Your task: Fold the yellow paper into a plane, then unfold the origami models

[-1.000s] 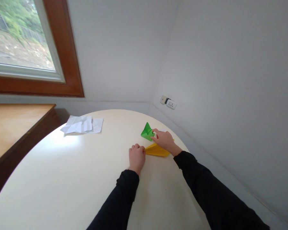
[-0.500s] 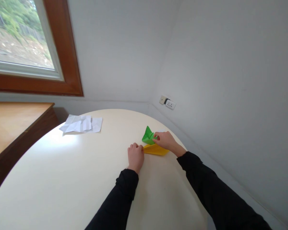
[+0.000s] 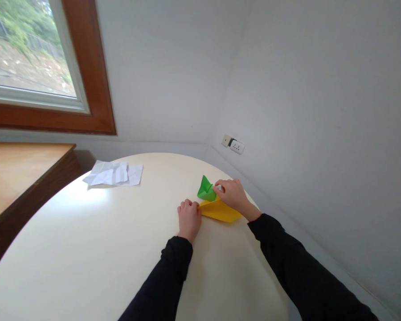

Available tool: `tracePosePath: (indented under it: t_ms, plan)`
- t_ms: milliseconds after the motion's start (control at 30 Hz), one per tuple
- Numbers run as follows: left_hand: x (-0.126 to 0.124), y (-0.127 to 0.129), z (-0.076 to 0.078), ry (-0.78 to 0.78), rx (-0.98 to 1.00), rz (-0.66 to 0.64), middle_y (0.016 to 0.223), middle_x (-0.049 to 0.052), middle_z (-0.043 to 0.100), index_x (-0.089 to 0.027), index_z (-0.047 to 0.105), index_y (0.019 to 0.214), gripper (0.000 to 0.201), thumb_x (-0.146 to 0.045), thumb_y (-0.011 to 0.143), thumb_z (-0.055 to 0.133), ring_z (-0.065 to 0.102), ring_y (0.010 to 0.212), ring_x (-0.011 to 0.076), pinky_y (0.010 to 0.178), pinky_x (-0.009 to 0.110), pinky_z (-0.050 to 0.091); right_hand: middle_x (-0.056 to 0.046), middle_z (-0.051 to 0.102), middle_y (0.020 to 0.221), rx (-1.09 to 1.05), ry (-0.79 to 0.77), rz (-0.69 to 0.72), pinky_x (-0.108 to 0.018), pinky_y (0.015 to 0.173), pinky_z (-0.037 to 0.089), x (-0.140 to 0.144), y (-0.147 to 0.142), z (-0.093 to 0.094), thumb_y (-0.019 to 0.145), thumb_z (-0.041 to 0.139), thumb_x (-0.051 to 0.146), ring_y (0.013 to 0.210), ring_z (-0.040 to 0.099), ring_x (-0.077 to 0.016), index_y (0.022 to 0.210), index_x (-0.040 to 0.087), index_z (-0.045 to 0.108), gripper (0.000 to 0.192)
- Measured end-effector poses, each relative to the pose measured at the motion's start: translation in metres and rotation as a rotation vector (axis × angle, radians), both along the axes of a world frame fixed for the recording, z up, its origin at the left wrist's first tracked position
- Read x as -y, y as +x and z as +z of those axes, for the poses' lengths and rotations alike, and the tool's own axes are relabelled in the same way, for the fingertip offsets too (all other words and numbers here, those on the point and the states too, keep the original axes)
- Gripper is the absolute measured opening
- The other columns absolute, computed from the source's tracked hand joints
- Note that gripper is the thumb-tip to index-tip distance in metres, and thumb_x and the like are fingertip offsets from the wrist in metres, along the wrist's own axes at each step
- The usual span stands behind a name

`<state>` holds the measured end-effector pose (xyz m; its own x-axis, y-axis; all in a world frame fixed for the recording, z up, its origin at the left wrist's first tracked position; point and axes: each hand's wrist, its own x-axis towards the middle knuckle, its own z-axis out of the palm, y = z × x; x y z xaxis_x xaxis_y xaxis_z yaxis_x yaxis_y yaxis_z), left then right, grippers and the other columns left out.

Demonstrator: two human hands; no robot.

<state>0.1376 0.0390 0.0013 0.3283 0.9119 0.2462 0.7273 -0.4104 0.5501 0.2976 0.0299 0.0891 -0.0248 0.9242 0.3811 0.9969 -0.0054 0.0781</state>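
Observation:
A folded yellow paper boat (image 3: pixel 222 211) lies near the right side of the round table. My left hand (image 3: pixel 189 218) is closed at its pointed left end, fingers curled around the tip. At its upper edge, the thumb and fingertips of my right hand (image 3: pixel 232 194) pinch the paper, which rises toward them. The right hand covers part of the far side of the yellow boat. Just behind it sits a green folded paper boat (image 3: pixel 205 189), its right end partly hidden by my right fingers.
Creased white paper sheets (image 3: pixel 113 174) lie at the far left of the white round table (image 3: pixel 120 249). A wooden ledge (image 3: pixel 26 165) borders it on the left under a window. Wall sockets (image 3: pixel 236 146) are at the corner behind.
My right hand has shifted slightly up and right. The yellow paper has spread wider, its lower right edge reaching further toward me and right. My left hand stays nearly still.

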Motion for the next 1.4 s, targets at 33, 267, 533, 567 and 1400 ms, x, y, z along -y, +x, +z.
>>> tracePosePath:
  t_ms: [33,267,533,567,1400]
  plan:
    - [0.000,0.000,0.000,-0.001,0.008,0.001,0.100,0.009,0.056,-0.019,0.064,0.098,0.021,-0.019,0.083,0.049,0.048,0.098,0.0240,0.083,0.035,0.034,-0.002,0.068,0.069,-0.005,0.007,0.005,-0.030,0.072,0.027,0.001,0.000,0.000,0.087,0.045,0.032,0.071,0.059,-0.0165,0.086,0.020,0.066,0.025]
    - [0.000,-0.001,-0.001,0.012,0.068,0.006,0.102,0.009,0.056,-0.019,0.061,0.103,0.023,-0.020,0.082,0.052,0.048,0.100,0.0240,0.085,0.036,0.033,-0.001,0.065,0.064,-0.052,0.108,0.067,-0.030,0.071,0.027,0.022,-0.004,0.004,0.087,0.046,0.030,0.066,0.056,-0.0150,0.079,0.019,0.066,0.024]
    - [0.001,-0.012,0.003,0.212,0.258,0.141,0.068,0.002,0.052,-0.020,0.051,0.064,0.023,-0.019,0.085,0.041,0.049,0.073,0.0166,0.072,0.030,0.036,-0.003,0.060,0.063,-0.195,0.149,0.236,-0.031,0.068,0.032,0.101,-0.044,-0.042,0.090,0.040,0.026,0.063,0.053,-0.0158,0.073,0.018,0.060,0.028]
    - [0.001,-0.017,0.003,0.217,0.257,0.160,0.061,0.000,0.048,-0.020,0.046,0.058,0.028,-0.018,0.086,0.038,0.046,0.065,0.0151,0.067,0.028,0.036,-0.003,0.060,0.063,-0.208,0.108,0.256,-0.030,0.068,0.033,0.109,-0.051,-0.052,0.090,0.040,0.025,0.064,0.053,-0.0159,0.074,0.019,0.059,0.025]
    - [0.085,-0.231,0.046,-0.168,-0.566,-0.552,0.153,0.010,0.015,-0.033,0.021,0.143,0.089,-0.070,0.069,0.053,0.011,0.139,0.0355,0.108,0.057,0.005,-0.015,0.004,0.154,-0.199,-0.860,0.612,-0.071,0.098,0.001,0.096,-0.078,-0.034,0.060,0.064,0.071,0.137,-0.005,-0.0422,0.145,0.034,0.014,0.106]
